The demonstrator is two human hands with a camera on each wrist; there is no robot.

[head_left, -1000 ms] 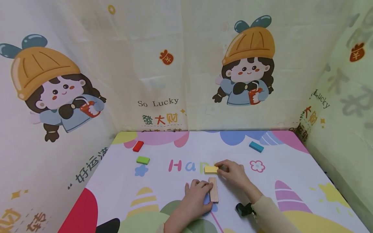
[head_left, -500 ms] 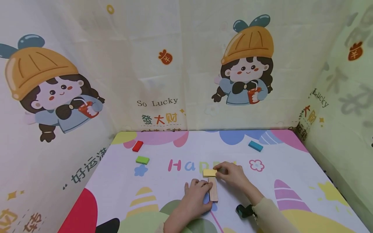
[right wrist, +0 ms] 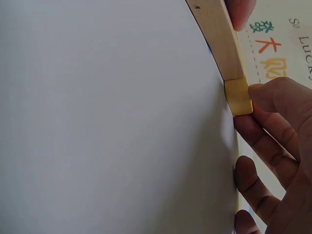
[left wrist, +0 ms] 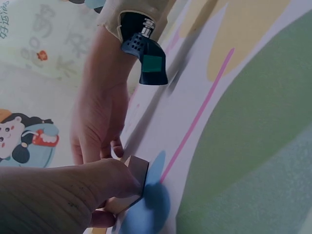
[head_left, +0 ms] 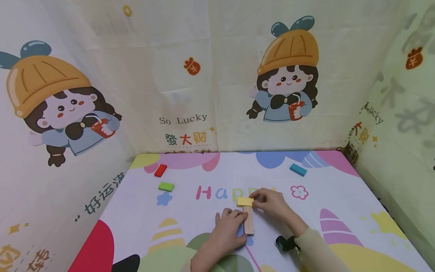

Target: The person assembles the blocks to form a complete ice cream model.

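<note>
A plain wooden block (head_left: 249, 221) lies lengthwise on the table, pointing away from the person. My left hand (head_left: 228, 228) holds it from the left, thumb at its near end and fingertips near its far end. Across the far end sits a yellow block (head_left: 244, 201), forming a T shape with the wooden one. My right hand (head_left: 272, 204) pinches the yellow block's right end between thumb and fingers. In the right wrist view the end of the yellow block (right wrist: 239, 97) touches the wooden block (right wrist: 222, 44). The left wrist view shows the wooden block's near end (left wrist: 139, 170) by the left thumb.
A red block (head_left: 161, 170) and a green block (head_left: 166, 187) lie at the far left of the printed table mat (head_left: 272, 177). Towards the far right is a blue block (head_left: 298, 170). A dark wrist camera (head_left: 285, 244) is strapped by the right sleeve. Printed cloth walls surround the table.
Over the last second my right hand has drawn the yellow block nearer and slightly left, up against the wooden block's far end. The left hand has stayed nearly still.
</note>
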